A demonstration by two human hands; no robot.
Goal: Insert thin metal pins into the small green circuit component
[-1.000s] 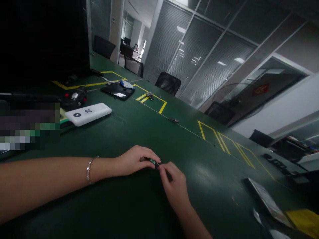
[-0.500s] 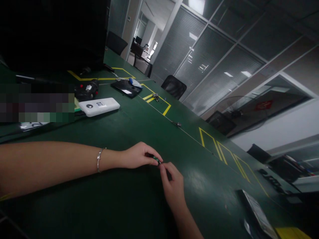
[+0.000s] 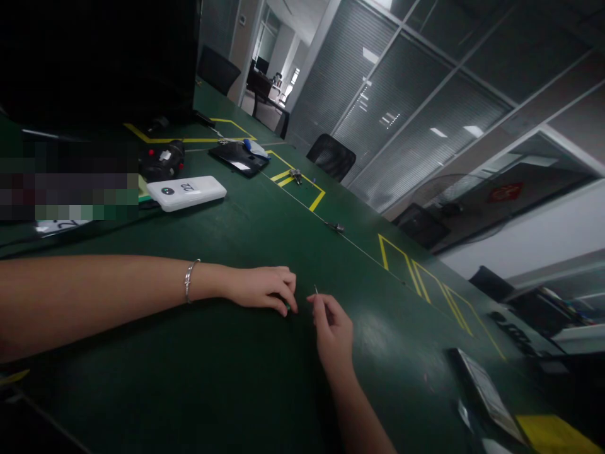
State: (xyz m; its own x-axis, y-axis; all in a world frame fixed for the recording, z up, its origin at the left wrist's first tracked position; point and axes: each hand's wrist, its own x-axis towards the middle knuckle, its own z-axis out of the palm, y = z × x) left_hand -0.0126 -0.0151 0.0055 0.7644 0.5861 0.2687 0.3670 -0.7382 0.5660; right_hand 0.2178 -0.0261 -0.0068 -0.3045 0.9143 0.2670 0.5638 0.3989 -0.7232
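My left hand [image 3: 267, 289], with a metal bracelet [image 3: 188, 281] at the wrist, is closed just above the green table [image 3: 227, 378]. Between its thumb and fingers a bit of a small green circuit board [image 3: 288, 307] shows; the rest is hidden by the fingers. To the right, my right hand [image 3: 333, 328] pinches a thin, pale, pin-like piece [image 3: 316, 289] that points upward from the fingertips. Its exact kind is too small to tell. A narrow gap separates the two hands.
A white handheld device [image 3: 189, 192] marked 22 lies beyond my left forearm. Behind it are a black pouch [image 3: 236, 157] and a large dark screen [image 3: 99, 57]. Small metal parts [image 3: 295, 176] rest near yellow tape lines. A tablet-like device [image 3: 489, 394] lies at lower right.
My hands have come apart from where they met at the circuit board. The left fingers have curled down over the board, and the right hand now holds the thin piece clear of it.
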